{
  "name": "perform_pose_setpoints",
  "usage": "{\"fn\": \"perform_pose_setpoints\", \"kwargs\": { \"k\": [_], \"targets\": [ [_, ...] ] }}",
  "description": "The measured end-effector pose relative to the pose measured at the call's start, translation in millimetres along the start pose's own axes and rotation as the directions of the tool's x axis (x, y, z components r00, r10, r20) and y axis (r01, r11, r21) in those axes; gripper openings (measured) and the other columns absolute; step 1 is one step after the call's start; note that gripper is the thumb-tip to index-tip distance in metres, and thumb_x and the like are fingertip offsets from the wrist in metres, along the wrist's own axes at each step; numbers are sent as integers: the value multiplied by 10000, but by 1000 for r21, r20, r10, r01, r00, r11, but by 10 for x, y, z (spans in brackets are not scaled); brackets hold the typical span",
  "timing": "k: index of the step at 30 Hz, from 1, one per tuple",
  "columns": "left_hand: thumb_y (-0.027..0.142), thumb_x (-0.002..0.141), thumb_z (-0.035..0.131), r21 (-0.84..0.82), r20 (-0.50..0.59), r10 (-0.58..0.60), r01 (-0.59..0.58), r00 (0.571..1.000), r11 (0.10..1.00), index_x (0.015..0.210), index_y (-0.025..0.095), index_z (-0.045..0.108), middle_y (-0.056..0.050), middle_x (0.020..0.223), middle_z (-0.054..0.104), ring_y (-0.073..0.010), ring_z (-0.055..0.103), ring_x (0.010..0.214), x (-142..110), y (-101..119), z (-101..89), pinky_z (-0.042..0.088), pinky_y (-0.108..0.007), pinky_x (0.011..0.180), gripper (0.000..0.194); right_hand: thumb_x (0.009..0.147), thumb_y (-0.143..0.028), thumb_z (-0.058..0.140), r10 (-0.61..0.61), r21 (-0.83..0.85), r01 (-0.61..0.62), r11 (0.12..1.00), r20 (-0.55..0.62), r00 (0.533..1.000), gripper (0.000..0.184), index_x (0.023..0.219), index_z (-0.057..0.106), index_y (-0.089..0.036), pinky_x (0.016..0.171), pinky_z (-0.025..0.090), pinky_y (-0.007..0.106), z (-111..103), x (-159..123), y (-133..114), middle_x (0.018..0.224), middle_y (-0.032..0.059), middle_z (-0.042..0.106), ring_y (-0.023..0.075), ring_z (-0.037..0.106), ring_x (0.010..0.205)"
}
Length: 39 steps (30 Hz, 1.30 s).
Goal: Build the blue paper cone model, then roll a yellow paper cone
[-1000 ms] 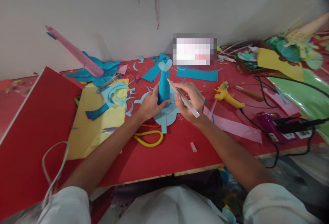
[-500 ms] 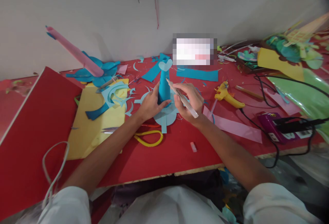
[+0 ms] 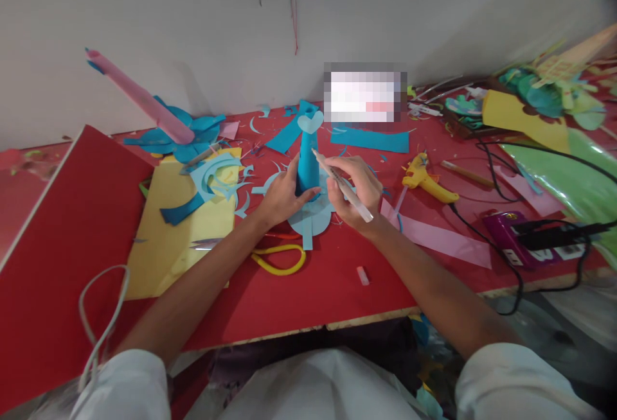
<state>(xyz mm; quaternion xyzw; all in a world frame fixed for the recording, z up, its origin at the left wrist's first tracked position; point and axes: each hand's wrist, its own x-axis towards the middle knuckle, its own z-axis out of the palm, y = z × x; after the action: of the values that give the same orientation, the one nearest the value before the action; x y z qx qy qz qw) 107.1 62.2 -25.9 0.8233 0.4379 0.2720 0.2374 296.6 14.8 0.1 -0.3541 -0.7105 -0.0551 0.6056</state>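
Observation:
A blue paper cone (image 3: pixel 307 166) stands upright on a light-blue paper base (image 3: pixel 311 221) with rounded lobes and strips. At the cone's top sits a pale blue paper heart (image 3: pixel 311 122). My left hand (image 3: pixel 282 196) is wrapped round the cone's lower left side, thumb across its front. In my right hand (image 3: pixel 357 187) is a white pen (image 3: pixel 348 194), pinched between the fingers, its tip at the cone's right side. Whether the tip touches the paper I cannot tell. Below my left hand lie scissors with yellow handles (image 3: pixel 284 259), partly under my left forearm.
A yellow glue gun (image 3: pixel 427 179) with a black cord lies to the right, near a purple box (image 3: pixel 523 240). Yellow paper (image 3: pixel 178 259) and blue scraps are at left, beside a raised red board (image 3: pixel 62 240). A pink paper tube (image 3: pixel 144 102) rises behind. A pink strip (image 3: pixel 443 240) lies right.
Almost nothing differs. The pen and my right hand have shifted very slightly; my left hand still grips the cone.

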Motion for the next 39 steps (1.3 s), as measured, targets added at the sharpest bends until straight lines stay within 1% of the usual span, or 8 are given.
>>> {"fn": "perform_pose_setpoints", "kwargs": {
  "k": [5, 8, 13, 16, 20, 25, 29, 39],
  "targets": [
    [633, 925, 626, -5, 16, -10, 10, 1000, 1000, 1589, 186, 328, -138, 1151, 729, -292, 711, 959, -3, 1, -4, 562, -440, 853, 854, 1028, -321, 524, 50, -23, -50, 998, 12, 999, 224, 1186, 649, -224, 759, 632, 390, -9, 2, -2, 1031, 94, 761, 217, 724, 870],
    [619, 926, 629, 5, 15, -16, 16, 1000, 1000, 1573, 175, 350, -125, 1085, 733, -281, 705, 919, -3, 10, -10, 565, -427, 824, 834, 1021, -313, 530, 32, -6, -32, 999, 21, 999, 214, 1172, 650, -222, 736, 623, 376, -8, 9, -8, 997, 86, 757, 209, 715, 839],
    [608, 930, 623, 6, 11, 0, 0, 1000, 1000, 1570, 182, 354, -123, 1098, 726, -270, 697, 908, 1, 27, -17, 563, -417, 817, 815, 994, -237, 577, -10, 16, 10, 1000, -10, 1000, 221, 1201, 650, -209, 736, 614, 360, -9, 21, -16, 997, 86, 757, 202, 704, 841],
    [595, 931, 621, 5, 19, -14, 14, 1000, 1000, 1559, 182, 364, -115, 1078, 724, -262, 694, 880, 3, 31, -21, 556, -407, 809, 794, 1003, -249, 564, 3, 16, -3, 1000, -6, 1000, 212, 1194, 647, -210, 743, 615, 363, -14, 18, -18, 1013, 88, 753, 202, 706, 845],
    [589, 932, 620, 2, 6, 2, -2, 1000, 1000, 1552, 169, 361, -131, 1130, 718, -285, 699, 953, 3, 27, -21, 548, -414, 838, 793, 1013, -277, 549, 11, 24, -11, 1000, 16, 1000, 206, 1185, 644, -214, 754, 612, 373, -7, 3, -14, 975, 80, 749, 205, 704, 833],
    [581, 933, 628, 1, 15, -7, 7, 1000, 1000, 1534, 172, 378, -115, 1069, 721, -264, 694, 889, -1, 22, -11, 545, -392, 797, 769, 989, -229, 575, -13, 30, 14, 999, -15, 1000, 200, 1174, 648, -213, 723, 609, 360, -4, 11, -12, 973, 85, 750, 203, 701, 828],
    [578, 937, 628, 5, -7, 17, -17, 1000, 1000, 1529, 186, 382, -108, 1073, 718, -260, 690, 893, -7, 9, -6, 542, -389, 798, 751, 982, -222, 581, -32, 27, 32, 999, 9, 999, 198, 1169, 645, -212, 738, 615, 373, -9, 15, -11, 975, 84, 751, 202, 697, 816],
    [597, 940, 611, 4, 15, 2, -2, 1000, 1000, 1518, 164, 391, -110, 1038, 712, -267, 690, 884, 1, 21, -18, 537, -391, 790, 755, 988, -232, 563, -28, 31, 27, 999, 32, 999, 178, 1144, 646, -214, 727, 611, 366, -21, 26, -13, 956, 83, 746, 197, 692, 798]
  ]
}}
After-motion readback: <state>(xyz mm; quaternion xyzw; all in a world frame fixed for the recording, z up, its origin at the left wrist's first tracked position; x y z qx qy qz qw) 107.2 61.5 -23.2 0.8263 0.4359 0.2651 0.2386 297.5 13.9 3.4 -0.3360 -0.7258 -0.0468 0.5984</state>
